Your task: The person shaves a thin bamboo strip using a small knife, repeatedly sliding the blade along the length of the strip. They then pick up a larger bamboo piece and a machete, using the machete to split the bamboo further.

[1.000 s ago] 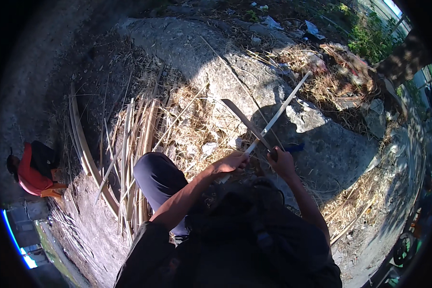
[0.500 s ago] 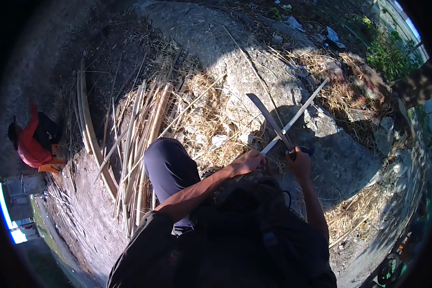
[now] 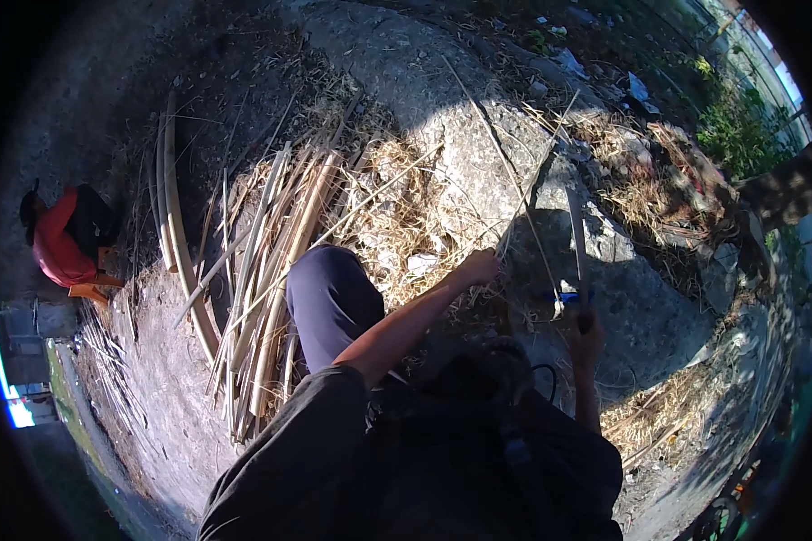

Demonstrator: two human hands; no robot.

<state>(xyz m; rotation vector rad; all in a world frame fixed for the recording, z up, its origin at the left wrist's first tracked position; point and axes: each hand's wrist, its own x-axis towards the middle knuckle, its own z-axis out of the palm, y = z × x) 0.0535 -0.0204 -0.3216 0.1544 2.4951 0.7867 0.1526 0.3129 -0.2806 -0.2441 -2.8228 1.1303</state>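
My left hand (image 3: 480, 268) is closed round the near end of a long, narrow bamboo strip (image 3: 543, 164), which slants away to the upper right. To its right, my right hand (image 3: 586, 341) grips the dark handle of a long-bladed knife (image 3: 577, 239). The blade points away from me, nearly upright in the picture, and stands apart from the strip. Pale shavings (image 3: 397, 243) lie beyond my left forearm.
A heap of split bamboo (image 3: 271, 279) lies left of my bent knee (image 3: 334, 293). Another thin strip (image 3: 496, 144) lies across the sunlit rock. A person in red (image 3: 63, 239) sits on an orange stool (image 3: 95, 287) at far left. Bushes (image 3: 744, 122) stand far right.
The knife has come away from the strip it crossed, moving right and turning more upright. My left hand has risen slightly, and the strip now looks thinner and steeper.
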